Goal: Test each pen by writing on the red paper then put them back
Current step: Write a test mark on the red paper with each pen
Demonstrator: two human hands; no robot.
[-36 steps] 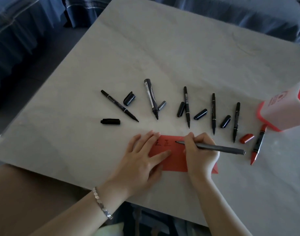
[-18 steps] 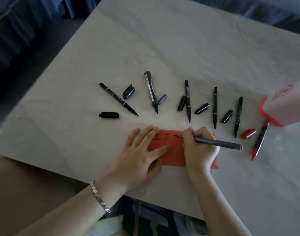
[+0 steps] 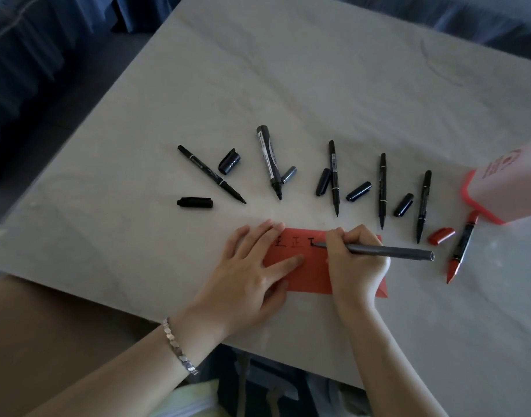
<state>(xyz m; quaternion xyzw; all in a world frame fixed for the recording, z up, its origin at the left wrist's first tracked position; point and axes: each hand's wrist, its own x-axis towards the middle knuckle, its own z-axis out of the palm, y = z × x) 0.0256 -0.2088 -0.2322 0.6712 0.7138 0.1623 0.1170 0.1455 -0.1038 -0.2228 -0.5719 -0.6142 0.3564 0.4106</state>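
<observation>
The right hand [image 3: 354, 263] pinches the pen [image 3: 390, 252], axis left-right, tip pointing left on the paper [image 3: 312, 275] that the spread left hand [image 3: 249, 272] presses.

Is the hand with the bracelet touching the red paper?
Touching. The head view shows the left hand lying flat on the red paper, with its straight fingers covering the paper's left end.

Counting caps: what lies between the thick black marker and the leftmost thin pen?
One loose black cap, shown in the head view.
</observation>
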